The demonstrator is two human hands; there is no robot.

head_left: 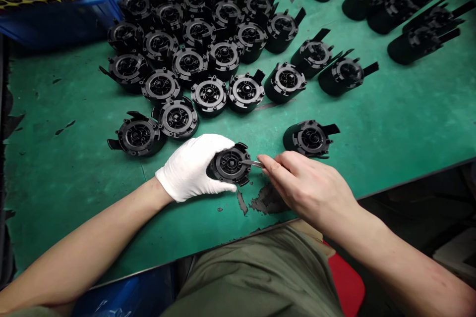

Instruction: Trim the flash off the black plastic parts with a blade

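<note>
My left hand (193, 166), in a white glove, is wrapped round a black round plastic part (230, 163) just above the green table mat (390, 124), its ribbed face turned up. My bare right hand (308, 185) pinches a thin metal tool (256, 163), likely tweezers, whose tip touches the part's right rim. Another black part (310, 138) lies on its side just behind my right hand.
Several identical black parts (208, 54) stand packed together at the back centre, more lie on their sides at the back right (405, 15). A blue bin (55, 5) sits at the back left. The mat is worn through near the front edge (266, 202).
</note>
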